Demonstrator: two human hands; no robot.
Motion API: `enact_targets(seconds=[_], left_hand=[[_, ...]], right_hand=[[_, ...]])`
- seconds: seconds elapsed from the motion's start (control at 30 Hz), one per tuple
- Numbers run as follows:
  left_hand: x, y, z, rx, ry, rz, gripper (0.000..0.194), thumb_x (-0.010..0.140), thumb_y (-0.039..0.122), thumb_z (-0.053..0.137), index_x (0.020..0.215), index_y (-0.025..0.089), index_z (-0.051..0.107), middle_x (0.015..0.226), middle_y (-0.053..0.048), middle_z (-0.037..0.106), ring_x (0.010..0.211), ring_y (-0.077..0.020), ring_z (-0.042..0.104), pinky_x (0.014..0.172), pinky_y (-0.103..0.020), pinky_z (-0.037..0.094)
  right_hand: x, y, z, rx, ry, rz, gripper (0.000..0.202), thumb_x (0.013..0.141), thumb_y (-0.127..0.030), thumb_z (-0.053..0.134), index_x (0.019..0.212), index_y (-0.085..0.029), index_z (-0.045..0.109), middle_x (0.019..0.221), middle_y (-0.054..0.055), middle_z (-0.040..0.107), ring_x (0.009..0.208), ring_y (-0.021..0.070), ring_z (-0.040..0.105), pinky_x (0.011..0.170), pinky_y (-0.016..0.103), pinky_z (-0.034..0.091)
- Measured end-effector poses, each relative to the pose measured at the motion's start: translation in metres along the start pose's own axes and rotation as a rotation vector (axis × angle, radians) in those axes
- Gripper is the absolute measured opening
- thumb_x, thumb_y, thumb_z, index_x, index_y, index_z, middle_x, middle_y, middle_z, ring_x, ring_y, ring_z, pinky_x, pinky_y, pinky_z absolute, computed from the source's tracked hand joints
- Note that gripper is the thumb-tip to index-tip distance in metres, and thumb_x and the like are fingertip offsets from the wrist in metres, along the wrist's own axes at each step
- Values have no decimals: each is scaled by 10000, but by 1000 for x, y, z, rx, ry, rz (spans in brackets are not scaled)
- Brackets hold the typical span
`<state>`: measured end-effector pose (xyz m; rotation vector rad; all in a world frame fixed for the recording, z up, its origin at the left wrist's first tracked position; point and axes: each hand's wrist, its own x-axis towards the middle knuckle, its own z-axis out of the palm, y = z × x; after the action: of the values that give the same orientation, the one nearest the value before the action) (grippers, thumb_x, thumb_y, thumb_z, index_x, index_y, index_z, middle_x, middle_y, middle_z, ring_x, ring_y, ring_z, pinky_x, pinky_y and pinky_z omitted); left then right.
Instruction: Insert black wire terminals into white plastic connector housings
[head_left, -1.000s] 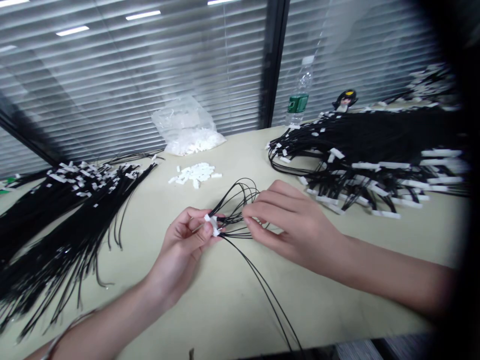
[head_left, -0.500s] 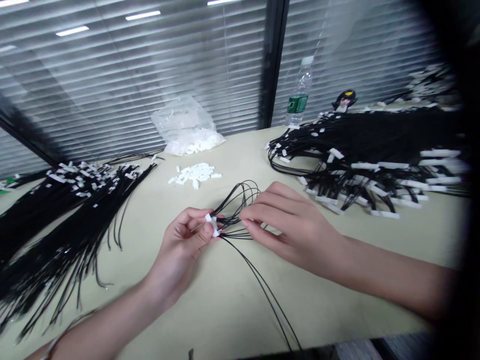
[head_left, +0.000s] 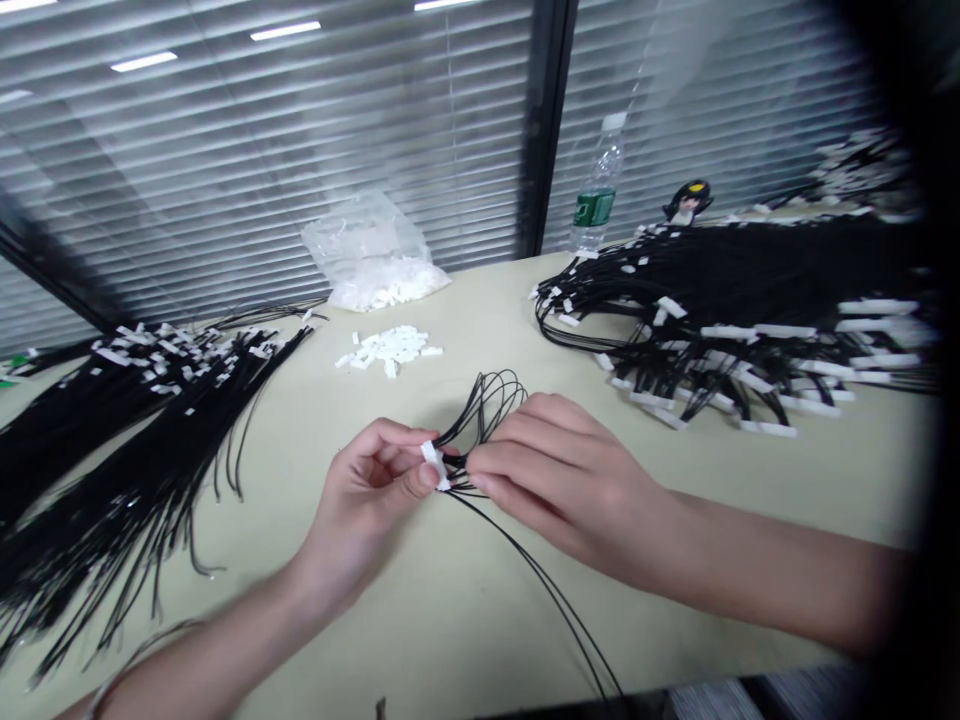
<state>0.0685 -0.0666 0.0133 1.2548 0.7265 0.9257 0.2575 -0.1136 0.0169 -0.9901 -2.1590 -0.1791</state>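
Observation:
My left hand (head_left: 375, 490) is closed on a white plastic connector housing (head_left: 434, 465), gripped between thumb and fingers. Several thin black wires (head_left: 480, 410) run out of the connector's right side and loop up and over. My right hand (head_left: 559, 475) is pinched on the wires close to the connector; its fingertips hide exactly which ones it holds. Two or so long wires (head_left: 559, 590) trail from the connector down to the table's front edge.
Behind the hands lies a small pile of white connectors (head_left: 390, 348), with a clear plastic bag (head_left: 375, 260) of more. Bundles of black wire lie at left (head_left: 142, 440) and right (head_left: 750, 280). A bottle (head_left: 598, 190) and a small figurine (head_left: 688, 202) stand by the blinds.
My right hand has moved left and slightly down, up close to the connector. The connector has turned a little and shifted slightly right and down in my left hand.

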Motion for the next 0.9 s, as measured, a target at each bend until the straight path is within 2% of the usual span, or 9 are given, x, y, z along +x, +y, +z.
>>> enact_targets(seconds=[0.3,0.53,0.7,0.8,0.9], left_hand=[[0,-4,-2,22,-12,31,129,721,151,694,825,208,642,736,5,648,665,-107,564,690,-250,464],[0,-5,-1,18,-23,25,118,734,148,683,827,207,641,741,7,642,675,-96,560,633,-204,431],[0,-3,-1,18,-15,9,111,744,158,672,836,204,631,750,3,644,682,-106,561,648,-215,433],[2,-1,0,-16,-3,-31,134,773,162,639,892,211,603,752,4,637,710,-121,584,688,-230,437],[7,0,-2,-110,6,-105,171,799,161,605,954,228,576,839,-2,646,780,-138,614,767,-254,442]], right_hand=[[-2,2,5,33,31,12,148,882,-173,469,816,-146,598,725,14,561,705,117,448,687,289,352],[0,2,7,49,35,19,159,884,-182,463,796,-149,592,715,14,557,699,119,446,693,284,356],[-1,3,10,-20,24,14,180,897,-189,441,803,-158,592,740,18,565,733,127,469,712,287,364],[-2,9,11,-143,43,-30,144,880,-207,487,979,-159,580,902,39,597,894,166,495,798,321,371],[-1,21,10,-287,59,28,339,856,-284,540,1177,-188,488,1167,68,527,1063,232,430,899,396,331]])
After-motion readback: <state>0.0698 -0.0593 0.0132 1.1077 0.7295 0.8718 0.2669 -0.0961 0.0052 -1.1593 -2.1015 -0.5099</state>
